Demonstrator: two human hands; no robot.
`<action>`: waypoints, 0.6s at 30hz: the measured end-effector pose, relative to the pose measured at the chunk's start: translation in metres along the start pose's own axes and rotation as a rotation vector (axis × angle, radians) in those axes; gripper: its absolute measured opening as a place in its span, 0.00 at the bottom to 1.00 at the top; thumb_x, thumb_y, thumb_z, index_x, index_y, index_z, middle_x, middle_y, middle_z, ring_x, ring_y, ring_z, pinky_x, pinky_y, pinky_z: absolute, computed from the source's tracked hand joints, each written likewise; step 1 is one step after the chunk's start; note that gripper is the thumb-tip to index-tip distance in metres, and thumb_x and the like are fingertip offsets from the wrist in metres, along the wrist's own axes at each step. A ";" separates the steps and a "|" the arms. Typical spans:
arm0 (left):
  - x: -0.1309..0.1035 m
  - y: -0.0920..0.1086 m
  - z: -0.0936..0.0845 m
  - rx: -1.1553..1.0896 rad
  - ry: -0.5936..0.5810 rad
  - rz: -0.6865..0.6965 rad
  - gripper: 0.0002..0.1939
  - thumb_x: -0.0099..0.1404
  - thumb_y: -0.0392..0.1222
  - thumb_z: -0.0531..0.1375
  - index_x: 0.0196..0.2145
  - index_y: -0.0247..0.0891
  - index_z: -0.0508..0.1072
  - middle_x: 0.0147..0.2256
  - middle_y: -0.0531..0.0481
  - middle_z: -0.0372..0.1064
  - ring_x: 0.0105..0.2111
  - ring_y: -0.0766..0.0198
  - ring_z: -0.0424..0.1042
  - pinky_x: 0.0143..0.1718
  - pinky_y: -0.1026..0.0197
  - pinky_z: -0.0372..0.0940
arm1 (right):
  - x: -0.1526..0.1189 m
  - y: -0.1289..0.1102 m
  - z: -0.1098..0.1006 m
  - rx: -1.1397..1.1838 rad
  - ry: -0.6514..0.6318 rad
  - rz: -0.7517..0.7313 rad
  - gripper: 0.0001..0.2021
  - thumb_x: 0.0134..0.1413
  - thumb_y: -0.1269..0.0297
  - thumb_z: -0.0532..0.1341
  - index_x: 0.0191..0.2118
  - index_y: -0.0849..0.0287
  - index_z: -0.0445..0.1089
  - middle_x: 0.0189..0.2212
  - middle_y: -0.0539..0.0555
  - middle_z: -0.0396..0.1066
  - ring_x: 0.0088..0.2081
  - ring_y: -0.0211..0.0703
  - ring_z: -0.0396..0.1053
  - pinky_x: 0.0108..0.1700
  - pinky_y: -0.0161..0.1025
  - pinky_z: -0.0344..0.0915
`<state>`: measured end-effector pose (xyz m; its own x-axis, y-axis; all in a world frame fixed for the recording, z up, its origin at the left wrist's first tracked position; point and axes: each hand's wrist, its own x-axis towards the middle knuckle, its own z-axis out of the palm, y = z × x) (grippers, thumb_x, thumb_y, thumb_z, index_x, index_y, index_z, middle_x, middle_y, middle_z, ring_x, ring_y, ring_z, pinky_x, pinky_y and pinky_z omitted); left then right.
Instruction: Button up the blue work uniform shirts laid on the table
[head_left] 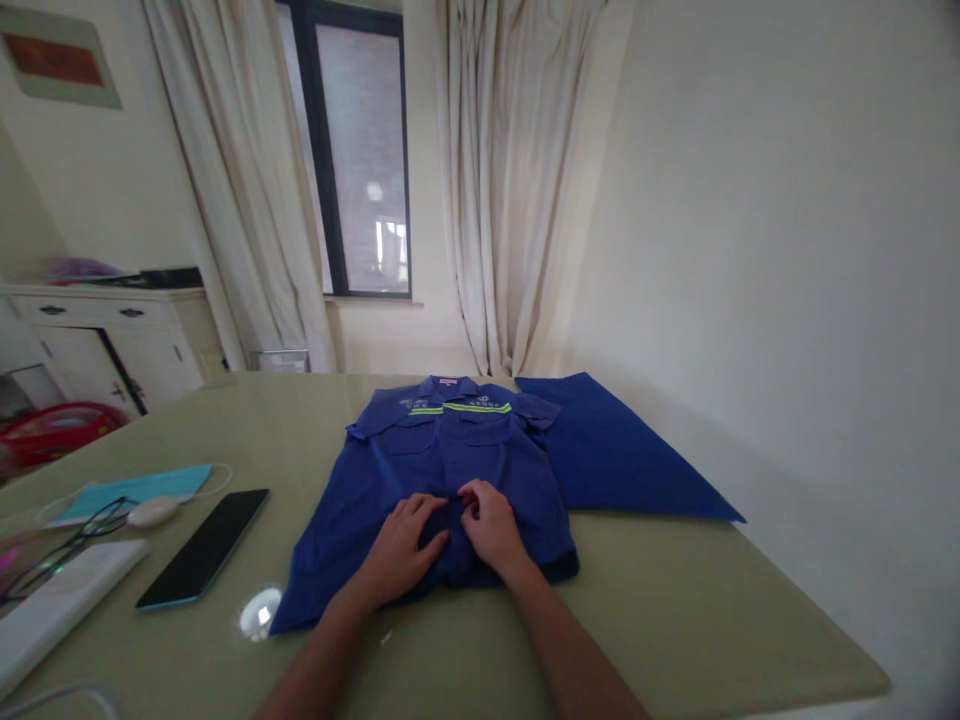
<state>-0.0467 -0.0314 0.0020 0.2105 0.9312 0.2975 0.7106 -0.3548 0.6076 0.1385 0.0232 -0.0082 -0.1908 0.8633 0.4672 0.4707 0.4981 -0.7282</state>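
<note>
A blue short-sleeved work shirt (469,465) lies spread front up on the table, its collar at the far end. Yellow-green reflective stripes cross its chest. My left hand (405,545) rests on the lower front, left of the button line, with its thumb apart from its fingers. Just across the button line, my right hand (491,525) has its fingers curled in a pinch on the shirt's front edge. The fingertips partly hide the cloth between the two hands. The shirt's lower left corner reaches out flat toward me.
A folded blue cloth (615,450) lies to the right, partly beneath a sleeve. On the left are a black phone (202,550), a white power strip (67,600) with cables, a light-blue face mask (135,492) and a white computer mouse (153,511). A wall borders the table's right side.
</note>
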 end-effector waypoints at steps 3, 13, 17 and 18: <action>0.005 -0.010 0.000 0.182 -0.056 -0.033 0.30 0.63 0.42 0.59 0.63 0.50 0.66 0.63 0.45 0.63 0.64 0.49 0.60 0.67 0.44 0.49 | 0.004 -0.002 -0.006 0.087 0.048 0.009 0.09 0.56 0.73 0.58 0.41 0.56 0.73 0.32 0.50 0.74 0.32 0.41 0.72 0.38 0.37 0.69; 0.044 -0.007 0.012 0.409 0.066 -0.262 0.16 0.70 0.37 0.49 0.50 0.42 0.72 0.52 0.40 0.68 0.53 0.49 0.70 0.61 0.34 0.51 | -0.010 -0.029 -0.009 -0.212 -0.218 -0.111 0.15 0.70 0.53 0.55 0.36 0.51 0.76 0.31 0.50 0.74 0.33 0.40 0.74 0.34 0.34 0.61; 0.036 -0.018 0.012 0.193 0.033 -0.065 0.14 0.68 0.38 0.55 0.48 0.45 0.75 0.52 0.45 0.71 0.54 0.53 0.69 0.63 0.44 0.52 | -0.007 -0.022 -0.011 -0.324 -0.175 0.052 0.21 0.69 0.47 0.54 0.29 0.52 0.74 0.25 0.51 0.76 0.29 0.43 0.74 0.28 0.35 0.55; 0.035 -0.020 0.011 0.145 0.021 -0.027 0.15 0.66 0.36 0.56 0.48 0.45 0.75 0.51 0.46 0.72 0.53 0.54 0.70 0.61 0.47 0.55 | -0.005 -0.020 -0.010 -0.353 -0.161 0.098 0.21 0.67 0.46 0.55 0.30 0.52 0.74 0.26 0.52 0.77 0.28 0.45 0.74 0.28 0.36 0.55</action>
<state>-0.0459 0.0093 -0.0080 0.1772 0.9376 0.2991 0.8055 -0.3128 0.5033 0.1382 0.0078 0.0093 -0.2495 0.9211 0.2988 0.7551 0.3783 -0.5355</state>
